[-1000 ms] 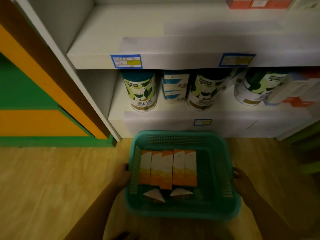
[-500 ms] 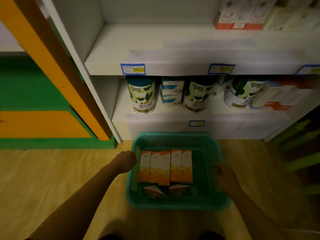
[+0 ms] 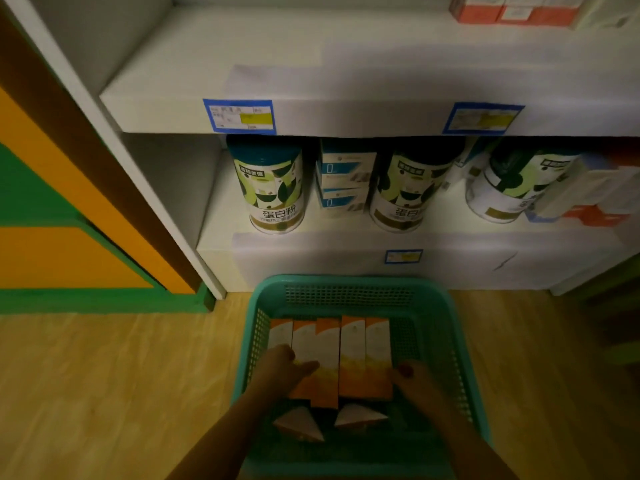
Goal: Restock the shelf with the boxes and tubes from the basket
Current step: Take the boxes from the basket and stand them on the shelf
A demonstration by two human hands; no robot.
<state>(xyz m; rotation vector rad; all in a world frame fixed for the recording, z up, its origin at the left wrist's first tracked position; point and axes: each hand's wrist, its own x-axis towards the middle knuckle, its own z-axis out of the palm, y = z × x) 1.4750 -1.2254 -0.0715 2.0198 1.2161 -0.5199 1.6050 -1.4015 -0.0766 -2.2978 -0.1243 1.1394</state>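
Five long boxes (image 3: 353,351), white on top fading to orange, lie flat side by side in a row in the middle of the basket (image 3: 349,280). The left hand (image 3: 282,370) rests on the two leftmost ones, fingers laid fairly straight across them toward the middle. The right hand (image 3: 415,379) sits against the outer edge of the rightmost box, thumb touching it. Can't tell if it's actually gripping, too dim.

Just nearer than the row are two pale wedge-shaped tubes (image 3: 299,424). The basket is teal plastic with mesh walls and a smooth rounded rim, and there's bare room right of the boxes. It sits on a wood-look floor (image 3: 121,375), right up against the white shelf (image 3: 311,81). The middle board is bare across its left and centre. The bottom board holds round green tins (image 3: 273,188) with small blue-and-white cartons (image 3: 344,181) between them.
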